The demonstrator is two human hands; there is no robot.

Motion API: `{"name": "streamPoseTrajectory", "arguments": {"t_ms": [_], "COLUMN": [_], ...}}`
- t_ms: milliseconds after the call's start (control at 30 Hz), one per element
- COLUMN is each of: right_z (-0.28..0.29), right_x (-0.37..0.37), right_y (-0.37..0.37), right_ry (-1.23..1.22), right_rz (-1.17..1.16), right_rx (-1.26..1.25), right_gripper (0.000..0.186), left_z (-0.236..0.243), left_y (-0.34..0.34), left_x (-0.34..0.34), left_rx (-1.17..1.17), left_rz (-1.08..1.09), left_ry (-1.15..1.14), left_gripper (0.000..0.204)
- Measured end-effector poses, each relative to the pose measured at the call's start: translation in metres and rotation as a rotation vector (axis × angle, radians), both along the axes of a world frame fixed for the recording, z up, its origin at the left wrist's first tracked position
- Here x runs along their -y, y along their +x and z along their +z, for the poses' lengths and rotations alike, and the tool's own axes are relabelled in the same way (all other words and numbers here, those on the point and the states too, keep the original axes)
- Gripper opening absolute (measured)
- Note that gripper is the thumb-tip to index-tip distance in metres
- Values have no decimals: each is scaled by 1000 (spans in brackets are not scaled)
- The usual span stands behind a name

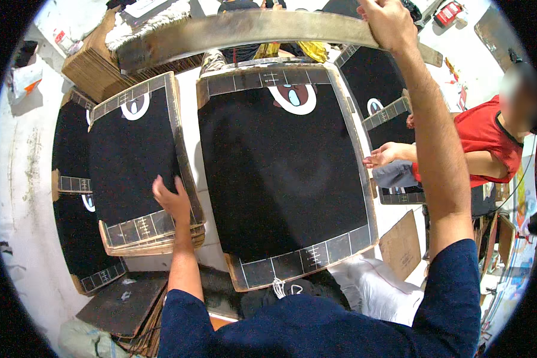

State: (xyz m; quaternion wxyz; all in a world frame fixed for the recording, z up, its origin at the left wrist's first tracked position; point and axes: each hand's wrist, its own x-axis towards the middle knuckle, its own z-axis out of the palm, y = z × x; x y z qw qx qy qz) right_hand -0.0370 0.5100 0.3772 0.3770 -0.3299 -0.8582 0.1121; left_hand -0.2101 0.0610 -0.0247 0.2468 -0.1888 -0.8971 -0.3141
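Observation:
My right hand [389,25] is raised at the far side, closed on one end of a long, flat, greyish-brown bar [250,30]. The bar spans most of the far side, above the boards. In front of me lies a board with ruled dark margins, covered by a black fabric panel [280,173]; a white-and-brown oval print [295,98] shows at its far end. My left hand [172,200] is over the near part of a similar black panel [134,149] on the left, fingers apart and holding nothing. Whether it touches the fabric is unclear.
A person in a red top [489,140] stands at the right, one hand [383,155] beside the middle board's edge. More black panels [71,143] lie far left, and another panel [373,77] is on the right. Stacked brown boards [92,59] stand at the far left.

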Motion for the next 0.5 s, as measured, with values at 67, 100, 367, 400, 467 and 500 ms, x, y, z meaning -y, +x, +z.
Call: {"name": "streamPoseTrajectory", "arguments": {"t_ms": [67,100,367,400,467,500], "right_z": [15,21,46,47,51,53], "right_x": [-21,-32,-88,-91,-93,-93], "right_y": [-17,-24,-48,-49,-52,-54], "right_ry": [2,-2,-51,-75,-67,-68], "right_rz": [49,72,179,178,184,182], "right_rx": [-2,-6,-9,-24,-15,-16], "right_gripper": [45,45,41,40,40,40], "left_z": [-68,-92,-137,-136,-137,-138], "left_y": [20,28,55,56,59,61], "left_x": [32,45,64,64,63,62], "left_rx": [339,578,675,697,671,673], "left_rz": [60,87,38,39,76,98], "left_ry": [-257,-426,-693,-728,-768,-800], "left_gripper": [82,89,89,88,87,87]}}
